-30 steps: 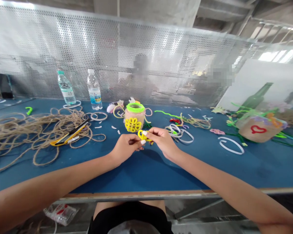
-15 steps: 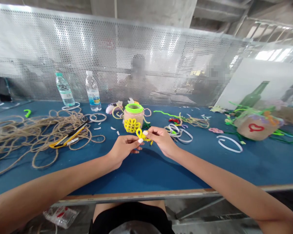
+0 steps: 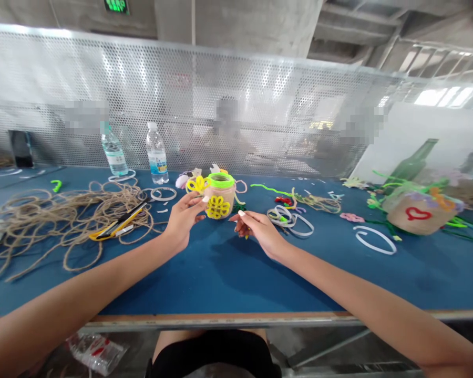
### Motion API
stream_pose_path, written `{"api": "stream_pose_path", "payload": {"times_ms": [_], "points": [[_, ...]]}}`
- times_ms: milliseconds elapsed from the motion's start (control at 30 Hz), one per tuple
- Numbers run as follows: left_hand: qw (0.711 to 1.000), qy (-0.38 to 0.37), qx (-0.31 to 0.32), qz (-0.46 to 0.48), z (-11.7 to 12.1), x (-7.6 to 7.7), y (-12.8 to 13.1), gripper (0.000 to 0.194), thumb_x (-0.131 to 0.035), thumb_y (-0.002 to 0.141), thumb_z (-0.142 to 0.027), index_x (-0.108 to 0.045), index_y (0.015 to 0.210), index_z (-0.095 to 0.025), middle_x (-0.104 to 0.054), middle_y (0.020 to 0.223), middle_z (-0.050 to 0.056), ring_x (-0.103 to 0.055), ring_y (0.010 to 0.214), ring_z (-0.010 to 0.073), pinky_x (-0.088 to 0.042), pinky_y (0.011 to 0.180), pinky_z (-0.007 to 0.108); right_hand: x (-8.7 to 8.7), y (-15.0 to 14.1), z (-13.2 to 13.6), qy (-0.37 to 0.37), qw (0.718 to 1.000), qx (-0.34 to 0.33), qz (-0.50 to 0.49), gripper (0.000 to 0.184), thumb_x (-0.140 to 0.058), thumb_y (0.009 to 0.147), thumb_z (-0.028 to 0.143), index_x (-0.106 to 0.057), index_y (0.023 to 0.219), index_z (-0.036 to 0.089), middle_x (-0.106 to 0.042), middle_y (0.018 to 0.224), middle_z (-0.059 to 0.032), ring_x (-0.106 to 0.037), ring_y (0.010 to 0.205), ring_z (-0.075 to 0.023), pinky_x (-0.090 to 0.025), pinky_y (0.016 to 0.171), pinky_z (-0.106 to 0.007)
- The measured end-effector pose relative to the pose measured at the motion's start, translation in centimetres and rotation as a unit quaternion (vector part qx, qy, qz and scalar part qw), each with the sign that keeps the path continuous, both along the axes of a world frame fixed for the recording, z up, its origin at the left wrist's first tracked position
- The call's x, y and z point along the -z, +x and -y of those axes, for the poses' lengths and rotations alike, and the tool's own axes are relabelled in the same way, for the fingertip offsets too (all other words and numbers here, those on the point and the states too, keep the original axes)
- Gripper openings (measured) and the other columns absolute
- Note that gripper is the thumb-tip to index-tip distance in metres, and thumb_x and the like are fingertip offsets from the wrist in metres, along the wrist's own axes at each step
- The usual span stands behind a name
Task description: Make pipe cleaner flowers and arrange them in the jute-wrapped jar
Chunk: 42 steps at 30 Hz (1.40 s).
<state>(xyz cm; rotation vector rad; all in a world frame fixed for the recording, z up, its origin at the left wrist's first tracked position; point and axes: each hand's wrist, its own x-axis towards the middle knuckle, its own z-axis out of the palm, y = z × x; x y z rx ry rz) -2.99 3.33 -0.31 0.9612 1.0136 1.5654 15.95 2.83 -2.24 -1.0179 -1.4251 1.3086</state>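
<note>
Flower of yellow fuzzy wire [image 3: 198, 184] held by left hand [image 3: 182, 216], pinched between thumb and fingers, loops standing above the fingertips. Right hand [image 3: 260, 231]: thumb and fingers drawn close together, tips narrow; cannot tell whether anything is between them. A small yellow bit [image 3: 247, 237] shows just under its curled fingers. Hands apart from each other, both over a blue table [image 3: 236, 286].

Beige-covered jar [image 3: 220, 193] upright, just beyond the gap between the hands, nearer the left fingertips. Bright green band [image 3: 220, 184] round its neck; second yellow flower [image 3: 218, 208] on its front, facing the hands.

Left of left hand: loose heap of twine [image 3: 102, 198], yellow-and-black tool [image 3: 114, 226] lying on it. Beyond left hand: white ring [image 3: 163, 200], then a white-capped bottle [image 3: 157, 157] and, farther left, another clear bottle [image 3: 116, 157], both upright.

Right of right hand, near: white loops [image 3: 310, 229]. Beyond that hand: red piece [image 3: 284, 201], green strand [image 3: 270, 186]. Farther right: pink flower [image 3: 352, 217], single white loop [image 3: 378, 250], then, well apart, a beige pot [image 3: 418, 223] bearing a red heart.
</note>
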Motion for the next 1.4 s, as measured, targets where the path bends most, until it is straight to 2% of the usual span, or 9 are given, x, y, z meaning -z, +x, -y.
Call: {"api": "stream_pose_path", "payload": {"times_ms": [133,267,467,600,700,800,1000,1267,1400], "points": [[0.999,-0.007,0.016,0.051,-0.2,-0.9,-0.4,0.032,-0.069,0.060,-0.021,-0.059,0.090,-0.017,-0.061,0.080,-0.001,-0.057,0.066,0.0093,-0.045,0.055,0.018,-0.1,0.1,0.2,0.001,1.000,0.000,0.000,0.036,-0.062,0.076,0.050,-0.069,0.080,0.015,-0.059,0.065,-0.0005,-0.054,0.056,-0.0096,-0.041,0.056,-0.024],[0.994,-0.006,0.026,0.105,0.1,-1.4,-0.5,0.023,-0.062,0.062,-0.025,-0.059,0.083,-0.015,-0.060,0.082,0.001,-0.054,0.062,0.0092,-0.044,0.053,0.020,-0.2,0.3,0.1,0.006,1.000,0.002,-0.002,0.035,-0.061,0.077,0.048,-0.069,0.079,0.015,-0.059,0.064,-0.0005,-0.054,0.057,-0.0100,-0.042,0.057,-0.024],[0.996,0.031,0.071,-0.043,1.1,0.0,0.3,0.033,-0.079,0.055,-0.039,-0.067,0.070,-0.012,-0.058,0.072,0.001,-0.047,0.066,0.0093,-0.038,0.056,0.019,-0.4,0.7,0.0,0.009,1.000,0.000,-0.021,0.021,-0.061,0.072,0.032,-0.069,0.081,0.015,-0.062,0.064,-0.0003,-0.055,0.057,-0.0104,-0.043,0.058,-0.024],[0.985,0.025,0.119,-0.120,2.3,0.9,1.3,0.036,-0.083,0.050,-0.041,-0.067,0.064,-0.012,-0.053,0.063,-0.001,-0.042,0.060,0.0080,-0.034,0.056,0.020,-0.4,0.4,0.3,-0.002,0.997,-0.017,-0.075,0.024,-0.064,0.070,0.034,-0.066,0.087,0.018,-0.063,0.066,0.0004,-0.056,0.058,-0.0116,-0.045,0.058,-0.025],[0.977,-0.014,0.159,-0.143,2.9,1.2,1.8,0.040,-0.082,0.050,-0.044,-0.069,0.071,-0.011,-0.054,0.062,-0.001,-0.042,0.059,0.0082,-0.034,0.056,0.021,-0.4,-0.1,1.0,0.010,0.996,-0.053,-0.071,0.026,-0.069,0.069,0.036,-0.066,0.088,0.019,-0.063,0.068,0.0012,-0.056,0.060,-0.0113,-0.045,0.060,-0.026],[0.968,-0.017,0.195,-0.158,3.1,1.1,1.9,0.041,-0.079,0.055,-0.047,-0.069,0.072,-0.011,-0.055,0.064,0.000,-0.042,0.061,0.0085,-0.035,0.056,0.021,-0.5,-0.3,1.5,0.043,0.996,-0.069,-0.042,0.025,-0.072,0.069,0.036,-0.066,0.085,0.019,-0.059,0.067,0.0021,-0.054,0.061,-0.0105,-0.044,0.059,-0.024],[0.963,-0.023,0.204,-0.177,3.1,1.1,2.1,0.036,-0.082,0.051,-0.037,-0.067,0.071,-0.011,-0.053,0.061,-0.002,-0.042,0.059,0.0080,-0.036,0.054,0.020,-0.7,0.1,1.4,0.105,0.993,-0.051,0.014,0.025,-0.068,0.072,0.039,-0.066,0.086,0.019,-0.061,0.073,-0.0002,-0.052,0.064,-0.0115,-0.040,0.056,-0.024],[0.936,-0.042,0.273,-0.220,3.5,1.3,2.5,0.035,-0.080,0.054,-0.035,-0.064,0.073,-0.011,-0.055,0.063,-0.002,-0.047,0.060,0.0087,-0.042,0.053,0.020,-0.8,0.1,1.6,0.138,0.987,-0.047,0.068,0.030,-0.069,0.070,0.043,-0.056,0.062,0.017,-0.049,0.056,0.0042,-0.041,0.053,-0.0087,-0.033,0.054,-0.024],[0.929,-0.005,0.284,-0.236,3.8,1.4,2.6,0.035,-0.080,0.055,-0.038,-0.062,0.069,-0.012,-0.053,0.067,-0.001,-0.049,0.063,0.0103,-0.044,0.052,0.021,-0.8,0.1,1.7,0.135,0.988,-0.037,0.070,0.035,-0.071,0.068,0.044,-0.053,0.057,0.017,-0.045,0.054,0.0048,-0.037,0.052,-0.0081,-0.029,0.052,-0.024]]}}
